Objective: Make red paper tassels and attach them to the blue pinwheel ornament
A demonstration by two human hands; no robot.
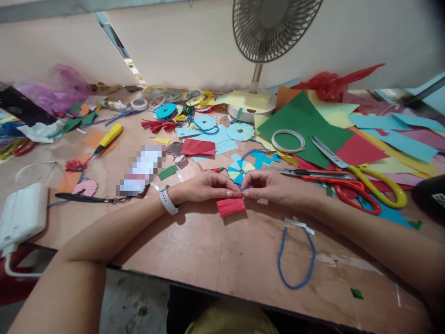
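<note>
My left hand, with a pale watch at the wrist, pinches the top edge of a red paper strip cut into a fringe that hangs down. My right hand meets it at the strip's upper right corner. Its thumb and forefinger are closed on a short bit of blue yarn, mostly hidden by the fingers. Just behind the hands lies a blue and yellow pleated paper disc. A loop of blue yarn with white paper strips rests on the table in front of my right forearm.
Scissors and a utility knife lie beyond my right forearm, near a tape roll on green paper. A phone, a yellow cutter and a white power bank are leftward. A fan stands behind.
</note>
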